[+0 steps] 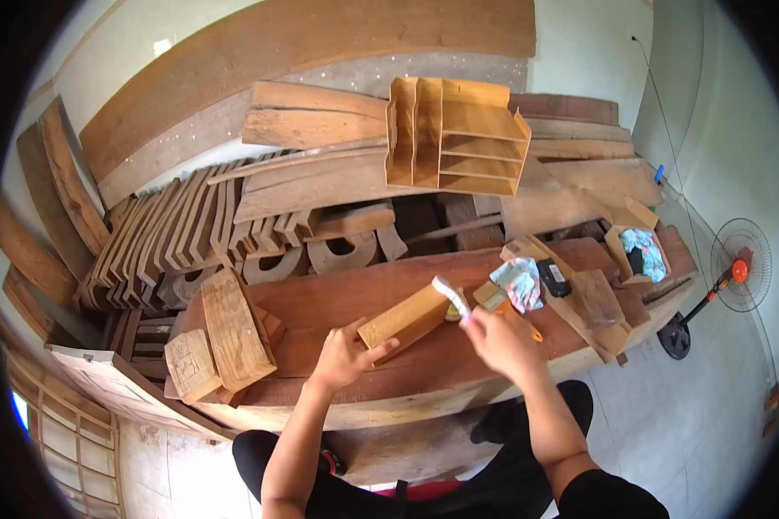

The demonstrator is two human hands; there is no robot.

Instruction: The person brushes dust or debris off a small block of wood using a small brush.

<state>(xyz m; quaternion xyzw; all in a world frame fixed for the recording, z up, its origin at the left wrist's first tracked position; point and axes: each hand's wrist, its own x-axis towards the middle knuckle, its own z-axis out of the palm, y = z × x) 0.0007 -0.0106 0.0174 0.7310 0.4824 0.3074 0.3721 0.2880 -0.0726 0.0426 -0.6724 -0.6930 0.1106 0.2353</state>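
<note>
My left hand (346, 356) is closed on the near left end of a light-brown wooden block (411, 317), with the thumb along its lower side. The block lies at a slant above a thick reddish wooden slab (320, 303). In my right hand (502, 344) is a slim white brush (450, 295), whose head reaches the block's far right end. Behind the brush, a small container (453, 313) is partly hidden. Close to my right hand are a crumpled patterned cloth (519, 282) and a black object (554, 278). An orange handle (536, 334) shows beside my right wrist.
Loose wooden blocks (234, 329) lie at the slab's left end. A wooden organizer (485, 130) with shelves stands on planks behind. Curved wooden pieces (164, 225) are stacked at left. An open box (639, 218) holds cloth at right, near a floor fan (739, 270).
</note>
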